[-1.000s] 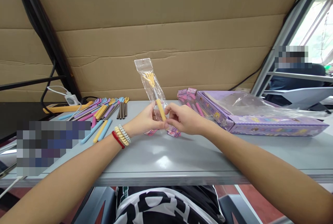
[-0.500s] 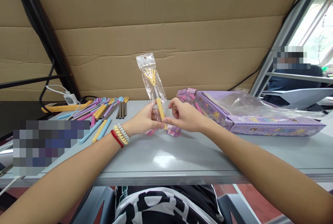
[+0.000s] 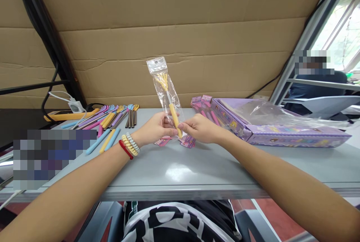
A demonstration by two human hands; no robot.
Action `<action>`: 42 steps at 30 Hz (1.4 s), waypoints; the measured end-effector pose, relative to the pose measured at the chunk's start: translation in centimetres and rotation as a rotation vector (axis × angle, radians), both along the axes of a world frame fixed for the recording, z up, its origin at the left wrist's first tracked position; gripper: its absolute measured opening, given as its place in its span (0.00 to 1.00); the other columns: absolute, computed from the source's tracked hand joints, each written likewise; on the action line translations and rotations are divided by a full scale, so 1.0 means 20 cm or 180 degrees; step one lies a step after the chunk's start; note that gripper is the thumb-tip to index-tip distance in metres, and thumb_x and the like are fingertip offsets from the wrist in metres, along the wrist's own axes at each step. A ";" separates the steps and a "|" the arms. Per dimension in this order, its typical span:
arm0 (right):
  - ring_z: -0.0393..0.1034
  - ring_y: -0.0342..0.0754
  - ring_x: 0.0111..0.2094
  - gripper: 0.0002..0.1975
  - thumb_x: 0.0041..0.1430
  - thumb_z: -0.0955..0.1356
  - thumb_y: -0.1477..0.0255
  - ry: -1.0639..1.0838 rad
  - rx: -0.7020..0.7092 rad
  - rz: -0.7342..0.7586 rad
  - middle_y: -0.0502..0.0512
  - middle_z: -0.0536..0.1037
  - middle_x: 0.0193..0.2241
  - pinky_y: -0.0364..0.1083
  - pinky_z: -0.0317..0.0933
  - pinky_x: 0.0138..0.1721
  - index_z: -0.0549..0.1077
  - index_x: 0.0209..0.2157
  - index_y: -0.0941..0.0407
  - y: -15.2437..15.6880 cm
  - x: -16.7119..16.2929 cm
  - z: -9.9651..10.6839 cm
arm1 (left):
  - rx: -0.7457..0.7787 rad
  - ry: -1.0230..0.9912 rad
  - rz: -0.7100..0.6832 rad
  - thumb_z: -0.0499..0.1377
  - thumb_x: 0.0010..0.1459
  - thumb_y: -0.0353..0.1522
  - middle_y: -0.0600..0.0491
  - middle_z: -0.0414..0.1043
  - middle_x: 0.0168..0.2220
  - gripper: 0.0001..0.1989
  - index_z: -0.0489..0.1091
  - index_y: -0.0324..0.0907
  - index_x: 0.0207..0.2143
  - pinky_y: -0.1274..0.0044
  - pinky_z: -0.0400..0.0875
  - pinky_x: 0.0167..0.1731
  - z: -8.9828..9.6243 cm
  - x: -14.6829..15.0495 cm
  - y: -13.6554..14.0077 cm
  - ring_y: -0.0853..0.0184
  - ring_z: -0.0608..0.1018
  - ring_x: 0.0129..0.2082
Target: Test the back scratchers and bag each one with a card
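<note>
A yellow back scratcher (image 3: 173, 115) with a hand-shaped head stands tilted inside a clear plastic bag (image 3: 156, 66), head end up. My left hand (image 3: 156, 126) is closed around the lower part of the bag and handle, its thumb near the handle's bottom end. From the other side, my right hand (image 3: 200, 127) pinches the bag's lower edge beside the handle, fingers together. Just behind and below the hands lie small pink printed cards (image 3: 188, 141), partly covered by them.
Several colourful back scratchers (image 3: 112, 117) lie at left near a white plug adapter (image 3: 75, 105). A purple printed box (image 3: 292, 137) holding clear plastic stands at right, beside pink packaged pieces (image 3: 206, 105). Cardboard (image 3: 180, 39) backs the grey table (image 3: 180, 174). Another person (image 3: 317, 84) sits far right.
My right hand's raised, curled fingers have come down and closed on the bag's edge. The bag's lower part now spreads slightly further right. My left hand keeps its hold.
</note>
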State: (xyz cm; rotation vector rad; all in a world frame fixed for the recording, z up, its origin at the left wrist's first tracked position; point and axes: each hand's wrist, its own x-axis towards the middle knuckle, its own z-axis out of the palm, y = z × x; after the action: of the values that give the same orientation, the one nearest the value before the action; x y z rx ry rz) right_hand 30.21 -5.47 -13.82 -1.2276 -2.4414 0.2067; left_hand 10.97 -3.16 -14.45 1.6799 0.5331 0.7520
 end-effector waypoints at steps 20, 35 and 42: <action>0.44 0.37 0.19 0.26 0.60 0.59 0.52 0.0200 -0.0431 0.0560 0.45 0.53 0.16 0.41 0.42 0.21 0.69 0.21 0.60 0.00 0.02 0.00 | 0.0403 0.0405 -0.0061 0.65 0.49 0.37 0.51 0.73 0.27 0.22 0.65 0.36 0.44 0.79 0.65 0.23 -0.01 -0.01 0.01 0.72 0.73 0.23; 0.43 0.37 0.19 0.25 0.63 0.57 0.58 0.0218 -0.0293 0.0431 0.45 0.50 0.16 0.41 0.42 0.22 0.70 0.22 0.60 0.01 0.02 -0.02 | 0.0305 0.0697 -0.0082 0.63 0.51 0.35 0.56 0.69 0.21 0.14 0.66 0.36 0.36 0.83 0.54 0.14 0.01 -0.01 -0.01 0.79 0.63 0.14; 0.43 0.37 0.19 0.26 0.60 0.59 0.54 0.0252 -0.0555 0.0543 0.45 0.51 0.16 0.41 0.41 0.21 0.66 0.18 0.60 -0.01 0.01 0.00 | 0.0364 0.0735 -0.0031 0.65 0.47 0.36 0.55 0.70 0.20 0.14 0.66 0.37 0.30 0.83 0.59 0.16 -0.01 -0.01 0.01 0.76 0.68 0.18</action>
State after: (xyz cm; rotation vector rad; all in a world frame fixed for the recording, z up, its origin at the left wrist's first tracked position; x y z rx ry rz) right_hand 30.49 -5.57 -13.81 -1.0569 -2.5015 0.5163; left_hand 10.82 -2.92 -14.65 1.8876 0.6520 0.5936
